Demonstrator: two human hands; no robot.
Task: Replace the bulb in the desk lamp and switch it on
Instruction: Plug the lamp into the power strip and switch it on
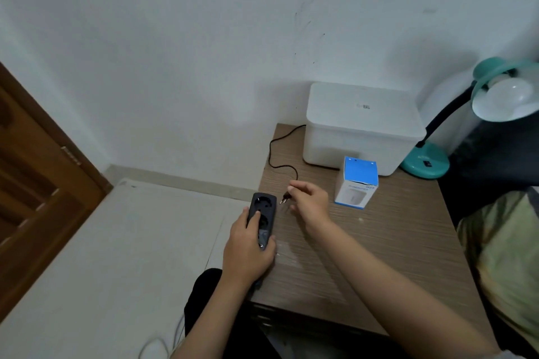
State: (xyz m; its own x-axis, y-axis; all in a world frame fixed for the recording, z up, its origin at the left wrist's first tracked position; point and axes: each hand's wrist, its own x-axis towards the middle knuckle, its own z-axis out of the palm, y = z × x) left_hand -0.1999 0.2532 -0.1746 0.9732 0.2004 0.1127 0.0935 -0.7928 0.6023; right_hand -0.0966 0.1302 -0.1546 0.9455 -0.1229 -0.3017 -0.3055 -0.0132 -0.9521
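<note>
Right hand (309, 201) fingers pinch light, rigid plug (284, 198) by its body; left hand (248, 251) grips strip (262, 218), frame centre; cord (277, 151) limp

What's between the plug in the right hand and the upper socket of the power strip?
Nothing: in the head view, only bare wood-grain table separates the plug, pinched by the right hand, from the power strip, gripped by the left hand.

Bare desk (379, 242) nearside; bulb box (356, 182), bin (361, 128) behind.
</note>
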